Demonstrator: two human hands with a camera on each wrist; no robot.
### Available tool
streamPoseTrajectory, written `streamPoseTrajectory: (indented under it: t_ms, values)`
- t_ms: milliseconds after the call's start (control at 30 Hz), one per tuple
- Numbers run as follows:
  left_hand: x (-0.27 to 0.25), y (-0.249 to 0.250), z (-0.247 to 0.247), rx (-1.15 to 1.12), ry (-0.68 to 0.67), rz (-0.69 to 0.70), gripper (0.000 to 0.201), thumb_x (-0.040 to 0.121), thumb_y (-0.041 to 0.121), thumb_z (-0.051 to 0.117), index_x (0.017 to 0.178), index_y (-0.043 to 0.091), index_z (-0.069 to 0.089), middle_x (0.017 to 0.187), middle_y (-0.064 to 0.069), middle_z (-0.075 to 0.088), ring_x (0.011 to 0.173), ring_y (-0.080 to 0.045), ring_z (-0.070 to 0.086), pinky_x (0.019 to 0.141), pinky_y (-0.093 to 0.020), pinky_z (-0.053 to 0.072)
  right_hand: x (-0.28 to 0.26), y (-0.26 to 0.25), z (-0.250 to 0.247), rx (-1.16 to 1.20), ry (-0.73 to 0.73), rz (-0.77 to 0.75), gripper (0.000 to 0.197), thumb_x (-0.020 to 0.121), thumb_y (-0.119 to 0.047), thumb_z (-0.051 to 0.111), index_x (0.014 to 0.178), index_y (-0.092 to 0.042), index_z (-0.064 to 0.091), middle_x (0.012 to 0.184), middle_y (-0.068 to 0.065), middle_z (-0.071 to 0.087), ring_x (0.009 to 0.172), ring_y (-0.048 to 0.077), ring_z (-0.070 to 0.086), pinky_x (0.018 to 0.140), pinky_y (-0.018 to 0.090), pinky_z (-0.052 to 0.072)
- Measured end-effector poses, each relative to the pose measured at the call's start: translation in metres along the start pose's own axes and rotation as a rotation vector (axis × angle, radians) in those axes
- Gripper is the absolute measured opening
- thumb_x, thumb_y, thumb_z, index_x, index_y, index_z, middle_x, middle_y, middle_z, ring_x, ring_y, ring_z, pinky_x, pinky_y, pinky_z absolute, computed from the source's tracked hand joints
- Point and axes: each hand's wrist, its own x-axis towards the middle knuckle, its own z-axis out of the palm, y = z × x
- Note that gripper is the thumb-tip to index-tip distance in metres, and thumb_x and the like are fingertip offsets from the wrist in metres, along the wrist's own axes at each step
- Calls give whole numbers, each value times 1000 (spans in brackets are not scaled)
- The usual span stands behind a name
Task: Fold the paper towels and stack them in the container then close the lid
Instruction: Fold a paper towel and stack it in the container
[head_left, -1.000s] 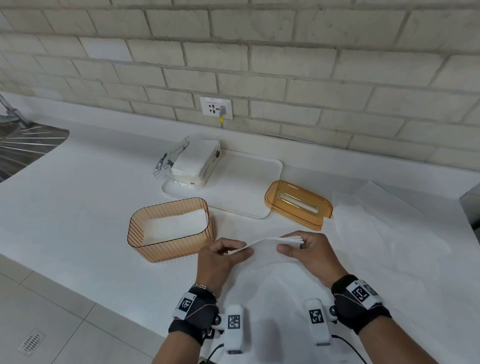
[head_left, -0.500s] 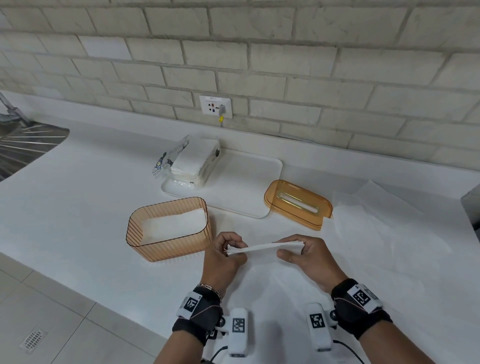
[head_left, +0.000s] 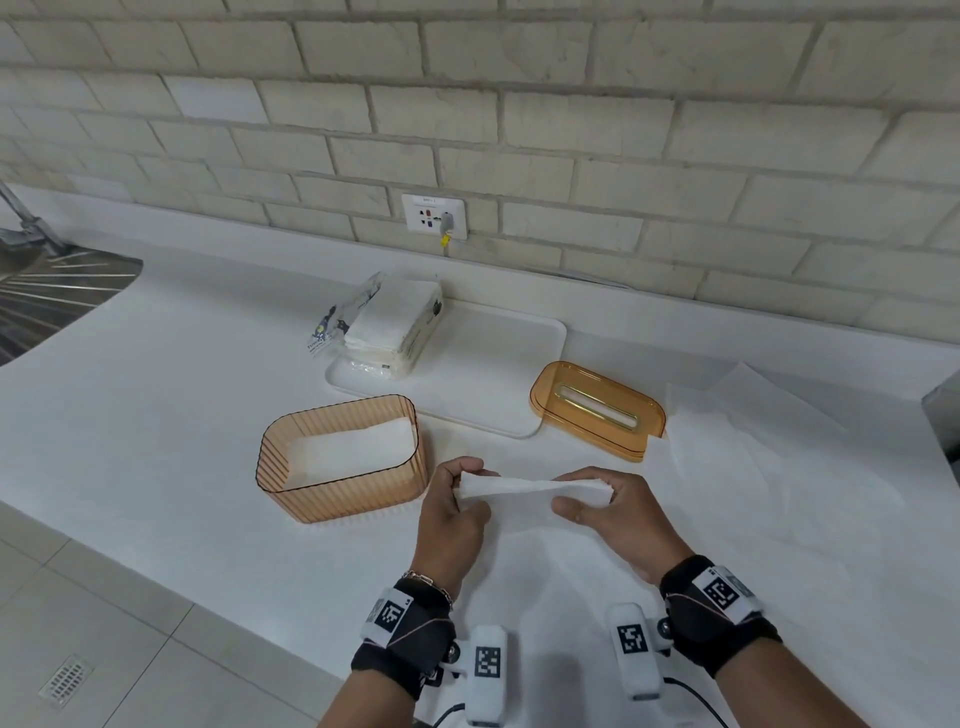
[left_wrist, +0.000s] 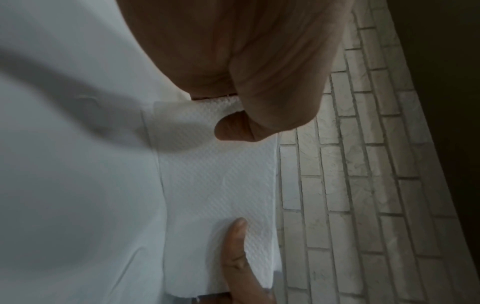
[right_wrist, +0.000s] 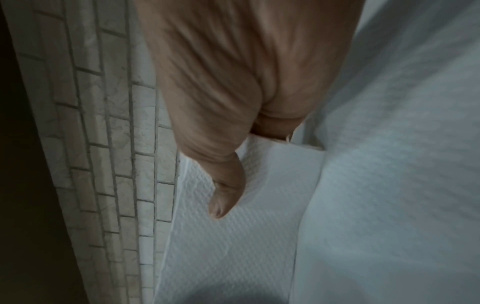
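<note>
White embossed paper towel (head_left: 530, 491), folded to a narrow strip, pinched at both ends and held above the counter (head_left: 156, 441), long axis running left to right, just in front of the container (head_left: 340, 457) and slightly to its right. Left hand (head_left: 452, 519) gripping the left end, fingers curled over the top edge, thumb tip on the near face. Right hand (head_left: 618, 519) grasping the right end, thumb laid flat along the near face, fingers wrapped behind. Both wrists bent inward, knuckles facing each other, black bands with coded tags on each.

Amber ribbed container standing open, with flat white towels lying in its bottom. Amber lid (head_left: 597, 410) with a long slot lying apart on the counter, to the right of the container, touching the corner of a white tray (head_left: 498, 374). On the tray's left end, an opened pack of towels (head_left: 395, 327) with torn plastic wrap. Unfolded sheets (head_left: 753, 467) spread on the counter under and to the right of the hands. Behind, a pale brick wall (head_left: 519, 104) with a socket (head_left: 434, 215).
</note>
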Motion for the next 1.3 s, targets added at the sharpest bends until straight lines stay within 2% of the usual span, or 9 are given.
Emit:
streamPoseTrajectory:
  t_ms: [100,233,367,533,600,733,800,1000,1300]
  values:
    - [-1,-7,-8,36,-41,-31,52,86,-9,71,126,23,63,101,5,73,83,1,68,76,-21,58,-1,3,0,105,29,43,24,88,-9,82,111,-12,78,108,3,82,107,21,76,95,33,59]
    - [-3,-3,-14,9,-152,-109,47,80,18,91,122,18,69,114,-4,80,104,-25,77,94,-49,61,3,1,-2,286,46,147,29,90,-6,78,118,-3,74,115,13,79,112,29,75,103,47,56]
    - [-7,11,-6,-310,-137,-162,59,71,5,93,125,5,68,106,-15,79,86,-26,76,75,-37,62,11,-3,0,549,40,249,46,86,-15,76,129,-1,69,128,17,74,121,32,71,111,51,49]
    - [-14,28,25,-534,-235,-194,43,90,3,75,131,2,63,127,-20,73,115,-35,72,89,-44,61,8,-8,15,600,-77,316,42,93,-16,71,132,0,67,131,20,71,123,36,69,111,55,48]
    - [-11,28,35,-496,-154,-208,36,95,5,71,130,4,64,124,-17,75,116,-35,72,97,-51,59,4,-8,18,510,-32,290,45,90,-15,77,133,-5,67,127,15,74,118,32,72,108,56,52]
    - [-4,29,38,-432,-56,-281,21,101,9,65,121,6,67,111,-13,80,104,-32,76,93,-48,60,-7,-26,16,-136,279,119,86,71,-37,96,142,-29,50,132,-13,61,113,9,64,93,29,52]
    - [-3,29,36,-406,-56,-296,20,102,10,64,121,6,67,110,-14,80,103,-32,76,92,-47,60,-13,-39,15,-342,354,-82,79,71,-46,94,137,-36,52,131,-23,55,112,2,58,93,24,49]
    - [-10,31,38,-223,-157,-201,21,102,3,57,114,8,74,100,-17,79,91,-33,75,70,-38,58,-14,-65,38,-543,43,-387,40,83,-46,85,119,-42,67,121,-26,59,113,1,58,85,17,52]
    - [-17,40,23,-152,-420,-215,24,76,2,67,95,12,79,97,-18,73,95,-35,70,85,-48,56,9,-93,20,-894,-148,-670,50,71,-26,93,117,-37,76,113,-22,66,106,6,48,94,11,36]
